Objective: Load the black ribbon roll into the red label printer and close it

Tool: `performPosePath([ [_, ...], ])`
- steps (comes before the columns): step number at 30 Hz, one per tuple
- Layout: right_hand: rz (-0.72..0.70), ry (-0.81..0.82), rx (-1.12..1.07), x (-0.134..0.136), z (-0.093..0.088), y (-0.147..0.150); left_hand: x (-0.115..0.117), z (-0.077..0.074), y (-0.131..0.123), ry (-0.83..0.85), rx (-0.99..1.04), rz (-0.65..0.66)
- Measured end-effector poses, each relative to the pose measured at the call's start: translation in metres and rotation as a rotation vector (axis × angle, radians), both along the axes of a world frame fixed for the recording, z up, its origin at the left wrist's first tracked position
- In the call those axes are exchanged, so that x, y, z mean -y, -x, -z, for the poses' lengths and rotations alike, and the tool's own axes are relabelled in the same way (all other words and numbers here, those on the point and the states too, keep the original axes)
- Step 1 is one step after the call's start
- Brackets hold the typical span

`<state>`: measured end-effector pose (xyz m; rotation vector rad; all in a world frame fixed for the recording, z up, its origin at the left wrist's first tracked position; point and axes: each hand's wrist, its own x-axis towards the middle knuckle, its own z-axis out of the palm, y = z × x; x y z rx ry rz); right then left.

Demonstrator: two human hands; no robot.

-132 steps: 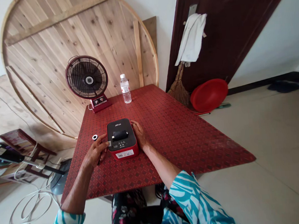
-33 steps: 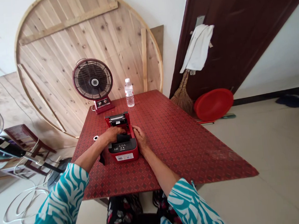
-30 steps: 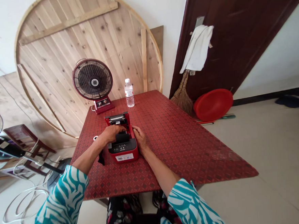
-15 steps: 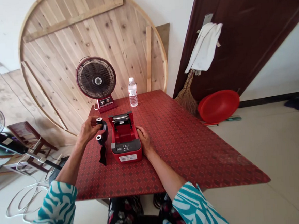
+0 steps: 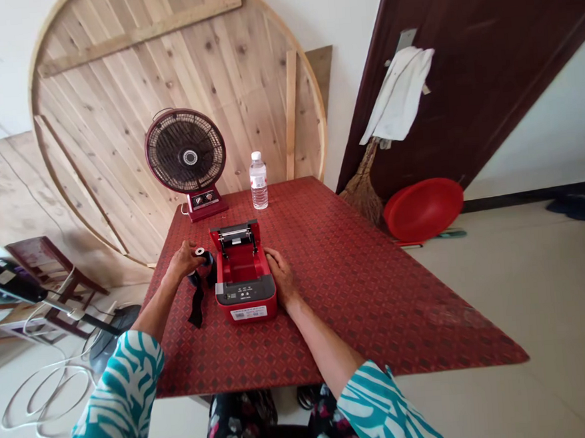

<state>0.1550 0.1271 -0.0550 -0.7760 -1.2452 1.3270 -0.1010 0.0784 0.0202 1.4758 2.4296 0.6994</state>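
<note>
Left hand (image 5: 184, 258): curled, pinching a black ribbon roll (image 5: 204, 265)
Right hand (image 5: 280, 276): fingers pressed together, resting against an open red label printer (image 5: 245, 296)
Surface (image 5: 359, 308): red patterned, beneath both

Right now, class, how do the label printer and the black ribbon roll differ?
The label printer is far larger than the black ribbon roll. The printer is red with a dark grey panel, while the roll is black with a pale spool end. The printer sits on the red patterned table, lid open, touched by the right hand; the roll is held in the left hand, a black strip trailing down. The two are side by side.
</note>
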Motion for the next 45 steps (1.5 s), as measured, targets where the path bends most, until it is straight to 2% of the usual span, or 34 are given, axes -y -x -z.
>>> performPosePath([
  [2, -0.005, 0.008, -0.006, 0.001, -0.001, 0.0, 0.01, 0.002, 0.007, -0.122, 0.195, 0.04],
  [5, 0.009, 0.02, -0.007, 0.002, -0.002, 0.0, 0.039, 0.011, 0.016, -0.393, 0.526, 0.068],
  [6, 0.011, 0.019, -0.01, 0.002, -0.002, 0.0, 0.049, 0.015, 0.017, -0.444, 0.587, 0.07],
  [8, 0.01, 0.015, -0.022, 0.002, 0.0, 0.001, 0.069, 0.025, 0.015, -0.434, 0.667, 0.09],
  [10, 0.01, 0.014, -0.029, 0.001, 0.002, 0.002, 0.08, 0.034, 0.009, -0.369, 0.681, 0.134],
  [13, 0.02, 0.005, -0.015, 0.0, 0.005, 0.002, 0.083, 0.043, -0.002, -0.325, 0.555, 0.165],
  [16, 0.025, -0.019, 0.003, 0.0, 0.006, 0.002, 0.079, 0.045, -0.008, -0.3, 0.418, 0.129],
  [18, 0.031, -0.024, 0.006, 0.001, 0.005, 0.001, 0.079, 0.043, -0.01, -0.314, 0.422, 0.112],
  [22, 0.028, -0.018, -0.01, 0.002, 0.001, 0.001, 0.086, 0.027, -0.016, -0.479, 0.569, 0.098],
  [24, 0.025, -0.018, -0.013, 0.002, 0.0, 0.001, 0.088, 0.011, -0.023, -0.545, 0.619, 0.145],
  [26, 0.029, -0.024, -0.01, 0.001, 0.001, 0.002, 0.086, -0.009, -0.034, -0.535, 0.612, 0.25],
  [29, 0.031, -0.03, -0.006, -0.001, 0.004, 0.003, 0.078, -0.038, -0.059, -0.396, 0.403, 0.431],
  [32, 0.037, -0.041, -0.006, -0.003, 0.007, 0.005, 0.063, -0.056, -0.084, -0.221, 0.078, 0.524],
  [39, 0.055, -0.059, -0.004, -0.005, 0.009, 0.007, 0.024, -0.063, -0.113, 0.14, -0.394, 0.67],
  [45, 0.04, -0.044, -0.008, -0.004, 0.007, 0.007, 0.004, -0.066, -0.121, 0.37, -0.53, 0.752],
])
